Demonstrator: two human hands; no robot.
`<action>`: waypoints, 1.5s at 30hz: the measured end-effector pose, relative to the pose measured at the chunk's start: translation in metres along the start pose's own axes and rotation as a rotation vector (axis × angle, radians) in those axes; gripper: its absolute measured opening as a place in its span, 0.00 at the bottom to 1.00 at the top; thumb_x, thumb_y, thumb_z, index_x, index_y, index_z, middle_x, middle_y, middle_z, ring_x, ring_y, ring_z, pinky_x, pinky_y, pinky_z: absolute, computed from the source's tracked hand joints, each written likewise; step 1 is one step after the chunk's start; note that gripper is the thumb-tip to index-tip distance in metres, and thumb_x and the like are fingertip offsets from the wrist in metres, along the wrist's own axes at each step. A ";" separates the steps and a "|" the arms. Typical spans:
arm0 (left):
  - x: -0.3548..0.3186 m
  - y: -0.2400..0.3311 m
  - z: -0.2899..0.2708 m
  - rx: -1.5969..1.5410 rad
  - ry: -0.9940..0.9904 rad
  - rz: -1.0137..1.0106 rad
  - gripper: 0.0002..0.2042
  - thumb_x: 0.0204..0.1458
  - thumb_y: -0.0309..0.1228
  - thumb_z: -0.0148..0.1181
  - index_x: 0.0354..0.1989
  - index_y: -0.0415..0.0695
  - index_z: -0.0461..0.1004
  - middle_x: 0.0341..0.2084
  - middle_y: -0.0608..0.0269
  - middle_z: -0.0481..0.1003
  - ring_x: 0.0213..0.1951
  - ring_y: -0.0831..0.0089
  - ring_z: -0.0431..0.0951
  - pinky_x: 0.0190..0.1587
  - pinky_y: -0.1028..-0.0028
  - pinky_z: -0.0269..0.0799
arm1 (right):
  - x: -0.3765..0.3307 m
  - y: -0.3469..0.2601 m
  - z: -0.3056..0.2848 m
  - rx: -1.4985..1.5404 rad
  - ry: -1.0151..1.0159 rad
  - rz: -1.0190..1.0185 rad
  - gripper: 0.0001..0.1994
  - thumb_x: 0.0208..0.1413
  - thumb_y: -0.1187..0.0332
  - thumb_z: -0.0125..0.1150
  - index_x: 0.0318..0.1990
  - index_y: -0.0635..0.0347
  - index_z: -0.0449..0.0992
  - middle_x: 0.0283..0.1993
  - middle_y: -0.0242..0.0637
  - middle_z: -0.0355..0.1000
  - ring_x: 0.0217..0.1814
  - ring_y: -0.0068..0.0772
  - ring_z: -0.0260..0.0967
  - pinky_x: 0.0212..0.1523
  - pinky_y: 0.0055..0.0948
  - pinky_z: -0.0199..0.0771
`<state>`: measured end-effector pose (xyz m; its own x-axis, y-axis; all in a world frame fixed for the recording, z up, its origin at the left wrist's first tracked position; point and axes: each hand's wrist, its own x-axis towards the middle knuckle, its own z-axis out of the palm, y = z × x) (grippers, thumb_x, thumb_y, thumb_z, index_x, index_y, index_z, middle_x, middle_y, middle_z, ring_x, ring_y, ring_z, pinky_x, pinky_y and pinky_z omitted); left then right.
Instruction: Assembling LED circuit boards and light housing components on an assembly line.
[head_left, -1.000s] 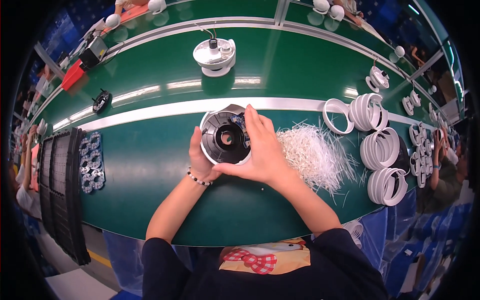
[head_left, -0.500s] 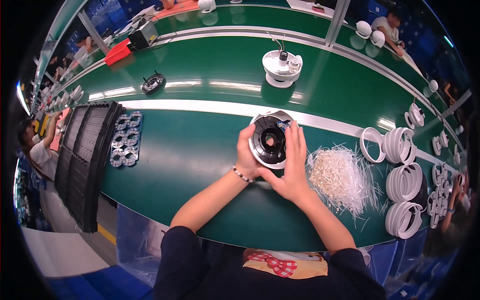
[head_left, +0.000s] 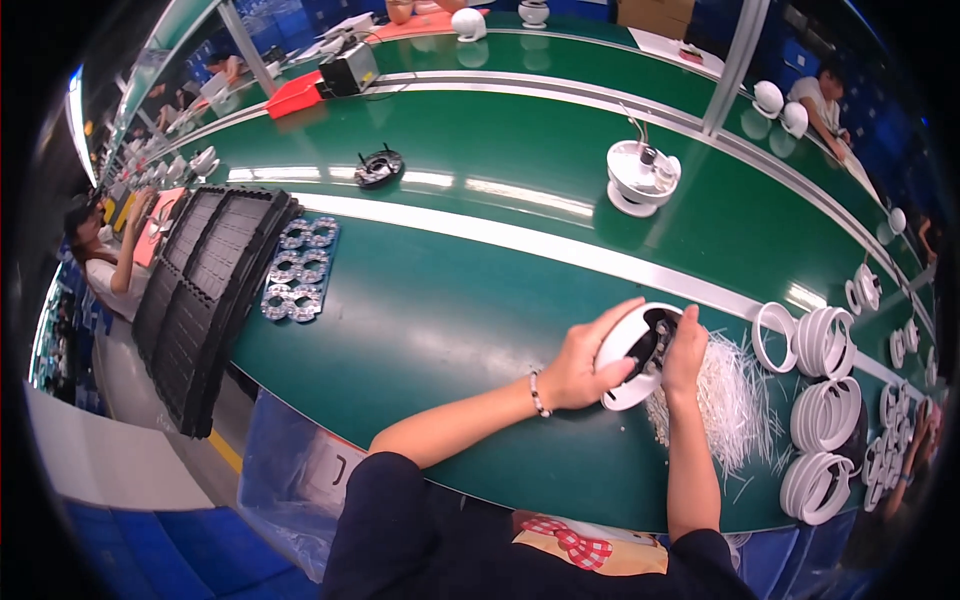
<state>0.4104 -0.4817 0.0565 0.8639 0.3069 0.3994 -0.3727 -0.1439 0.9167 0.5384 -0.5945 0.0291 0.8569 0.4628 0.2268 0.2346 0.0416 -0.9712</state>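
Between my two hands is a round white plastic housing (head_left: 622, 342) with a black inner part (head_left: 652, 342), held tilted on its side above the near table. My left hand (head_left: 582, 368) grips the white shell from the left, its thumb at the lower rim. My right hand (head_left: 686, 352) closes round the other side, its palm partly hiding the opening. Just beyond that hand spreads a loose heap of thin white strips (head_left: 738, 405). Small details inside the housing are too blurred to make out.
White rings (head_left: 822, 415) stand in stacks on the right. Ring-shaped circuit boards (head_left: 300, 268) lie beside stacked black trays (head_left: 215, 275) on the left. On the green conveyor are a white unit with wires (head_left: 640, 180) and a black round part (head_left: 380, 168). Co-workers sit around.
Both hands have carried the housing rightward, closer to the strip heap. It has tipped from its black inside facing up to facing more sideways. My view has turned a little.
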 end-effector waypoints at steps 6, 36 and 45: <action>-0.010 -0.004 -0.003 0.104 -0.010 0.211 0.34 0.43 0.34 0.52 0.60 0.32 0.53 0.49 0.44 0.69 0.47 0.63 0.74 0.50 0.72 0.67 | -0.008 -0.014 0.012 0.103 0.009 -0.117 0.31 0.60 0.44 0.39 0.20 0.65 0.69 0.21 0.28 0.68 0.23 0.18 0.61 0.28 0.18 0.63; -0.015 0.032 0.020 0.260 -0.110 0.089 0.30 0.47 0.30 0.57 0.59 0.36 0.55 0.52 0.45 0.65 0.53 0.58 0.69 0.54 0.70 0.65 | -0.032 -0.024 -0.018 0.906 0.107 0.435 0.22 0.61 0.51 0.37 0.48 0.59 0.67 0.43 0.40 0.69 0.44 0.35 0.67 0.49 0.37 0.67; 0.071 -0.039 -0.088 -0.595 0.422 -0.460 0.18 0.60 0.39 0.42 0.52 0.39 0.63 0.48 0.52 0.69 0.49 0.59 0.69 0.47 0.58 0.72 | -0.090 -0.048 -0.121 0.119 0.061 0.018 0.17 0.51 0.75 0.53 0.50 0.63 0.68 0.60 0.41 0.58 0.56 0.32 0.61 0.50 0.31 0.67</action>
<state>0.4566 -0.3716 0.0505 0.8186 0.5542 -0.1509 -0.2338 0.5615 0.7937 0.5058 -0.7457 0.0646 0.8877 0.4095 0.2102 0.1662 0.1407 -0.9760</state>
